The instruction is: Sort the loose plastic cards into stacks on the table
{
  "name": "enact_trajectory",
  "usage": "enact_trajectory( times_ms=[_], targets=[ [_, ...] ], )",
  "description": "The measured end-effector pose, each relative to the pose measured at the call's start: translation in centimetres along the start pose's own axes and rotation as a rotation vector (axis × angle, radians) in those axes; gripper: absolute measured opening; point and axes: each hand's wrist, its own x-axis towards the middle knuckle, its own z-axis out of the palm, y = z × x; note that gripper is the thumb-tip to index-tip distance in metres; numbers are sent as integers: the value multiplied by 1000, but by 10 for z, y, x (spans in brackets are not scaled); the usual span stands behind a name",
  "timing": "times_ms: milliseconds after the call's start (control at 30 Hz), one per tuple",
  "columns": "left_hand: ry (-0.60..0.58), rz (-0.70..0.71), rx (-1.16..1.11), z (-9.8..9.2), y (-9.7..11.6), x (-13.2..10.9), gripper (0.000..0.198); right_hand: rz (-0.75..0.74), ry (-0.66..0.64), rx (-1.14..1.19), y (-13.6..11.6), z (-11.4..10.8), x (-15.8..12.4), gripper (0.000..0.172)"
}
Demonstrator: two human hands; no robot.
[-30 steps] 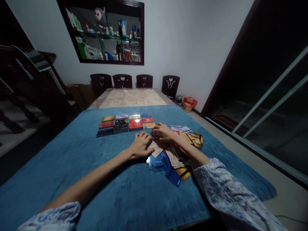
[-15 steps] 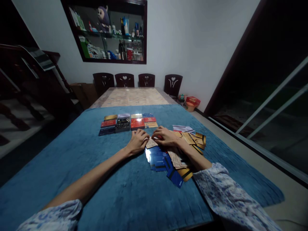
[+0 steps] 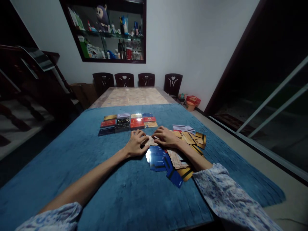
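Observation:
My left hand (image 3: pixel 135 143) and my right hand (image 3: pixel 166 136) meet over a beige card (image 3: pixel 149 141), and both pinch it by its edges on the blue tablecloth (image 3: pixel 115 179). Under my right forearm lies a loose heap of cards (image 3: pixel 173 160), blue, beige and gold. Beyond my hands, several small stacks of cards (image 3: pixel 127 122) stand in neat rows, red, dark, gold and blue.
The far half of the table (image 3: pixel 131 96) is bare marbled stone, with several dark chairs (image 3: pixel 134 80) behind it. A wall cabinet (image 3: pixel 108 30) holds bottles and a plush toy. A red basket (image 3: pixel 193 102) sits on the floor at the right. Glass doors run along the right side.
My left hand has slid off the loose heap and moved up to meet my right hand. One beige card has been drawn out of the heap and is now between both hands.

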Motion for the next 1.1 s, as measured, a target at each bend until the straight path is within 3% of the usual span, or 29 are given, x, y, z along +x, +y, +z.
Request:
enact_trajectory(
  times_ms=[300,567,733,1100],
  targets=[
    [-17,-49,-26,3,-2,2,26,14,32,31,-5,-3,-9,33],
    [68,-35,-46,1,-2,3,25,26,24,72,-4,-5,-10,33],
    [89,-83,-67,1,-5,4,36,91,83,91,0,1,-8,24],
    [107,-213,-134,4,-15,6,31,253,90,121,-1,4,3,25]
  ],
)
